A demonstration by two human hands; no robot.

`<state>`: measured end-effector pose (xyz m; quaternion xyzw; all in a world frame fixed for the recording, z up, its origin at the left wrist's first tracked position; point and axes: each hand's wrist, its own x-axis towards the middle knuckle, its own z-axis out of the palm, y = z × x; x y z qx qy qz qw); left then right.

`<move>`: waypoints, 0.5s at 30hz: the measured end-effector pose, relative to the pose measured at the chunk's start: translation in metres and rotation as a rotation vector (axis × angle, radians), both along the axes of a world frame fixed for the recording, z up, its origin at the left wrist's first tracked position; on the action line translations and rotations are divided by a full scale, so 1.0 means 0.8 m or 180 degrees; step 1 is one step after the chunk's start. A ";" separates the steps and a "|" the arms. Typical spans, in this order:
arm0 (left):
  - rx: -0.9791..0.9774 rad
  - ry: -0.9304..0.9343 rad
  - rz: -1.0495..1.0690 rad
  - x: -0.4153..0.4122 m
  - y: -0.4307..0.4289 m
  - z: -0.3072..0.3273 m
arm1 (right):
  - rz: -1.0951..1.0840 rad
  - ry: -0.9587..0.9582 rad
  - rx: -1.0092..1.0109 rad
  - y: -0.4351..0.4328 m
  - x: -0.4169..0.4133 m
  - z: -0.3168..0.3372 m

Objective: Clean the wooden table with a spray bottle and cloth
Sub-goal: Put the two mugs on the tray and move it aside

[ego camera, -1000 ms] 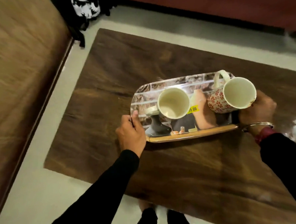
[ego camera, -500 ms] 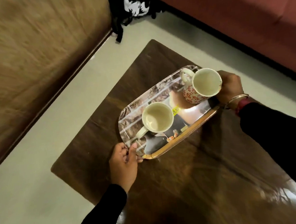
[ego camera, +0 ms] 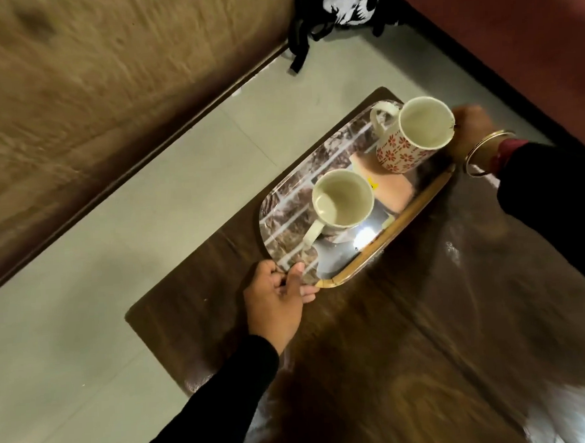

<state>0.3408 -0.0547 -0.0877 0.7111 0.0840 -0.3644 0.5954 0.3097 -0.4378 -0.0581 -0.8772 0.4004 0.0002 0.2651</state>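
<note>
Both hands clamp the tray (ego camera: 286,218) w/ 2 mugs over the tabletop (ego camera: 409,333): left hand (ego camera: 276,300) pinching tray's near end, right hand (ego camera: 472,127) gripping far end.

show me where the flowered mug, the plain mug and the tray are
flowered mug (ego camera: 401,154), head view, on its patterned side
plain mug (ego camera: 342,198), head view, inside its bowl
tray (ego camera: 386,235), head view, on its wooden rim

The left hand (ego camera: 274,307) is closed on the near end of the glossy oblong picture-printed tray (ego camera: 286,255), with the thumb laid over the tray's rim and the fingers curled beneath it. The right hand (ego camera: 472,127) is clasped on the tray's far end, partly hidden. Both forearms are covered by black sleeves, and thin metal bangles (ego camera: 484,153) are worn at the right wrist.
</note>
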 end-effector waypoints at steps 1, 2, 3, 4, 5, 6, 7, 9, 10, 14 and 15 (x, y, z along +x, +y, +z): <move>-0.0016 0.0026 0.0004 0.002 -0.002 0.000 | -0.0012 0.0007 0.0003 -0.001 0.004 -0.002; -0.0019 0.0048 0.0002 0.003 -0.002 0.000 | -0.0003 0.0003 0.0000 -0.001 0.007 -0.005; -0.0013 0.0058 -0.0011 0.004 -0.002 -0.001 | 0.0009 0.0016 0.0008 -0.001 0.011 -0.007; -0.0001 0.0053 -0.0037 0.005 -0.002 -0.002 | 0.0027 0.0038 0.0014 -0.001 0.015 -0.007; 0.0010 0.0042 -0.0064 0.005 -0.003 -0.004 | 0.0011 0.0069 0.0015 -0.002 0.019 -0.007; 0.0021 0.0038 -0.0083 0.004 -0.003 -0.005 | -0.0016 0.0108 0.0016 -0.003 0.022 -0.006; 0.0029 0.0039 -0.0086 0.005 -0.003 -0.006 | -0.0039 0.0126 0.0030 -0.005 0.025 -0.006; 0.0037 0.0029 -0.0089 0.008 -0.003 -0.006 | -0.0083 0.0080 0.0003 -0.008 0.030 -0.006; 0.0045 0.0034 -0.0102 0.009 -0.004 -0.006 | -0.0129 0.0068 -0.0019 -0.009 0.032 -0.006; 0.0094 0.0056 -0.0180 0.012 -0.002 -0.008 | -0.0289 -0.0045 0.0040 -0.013 0.033 -0.019; 0.0110 0.0032 -0.0184 0.013 -0.001 -0.008 | -0.0345 -0.0139 0.0086 -0.011 0.034 -0.022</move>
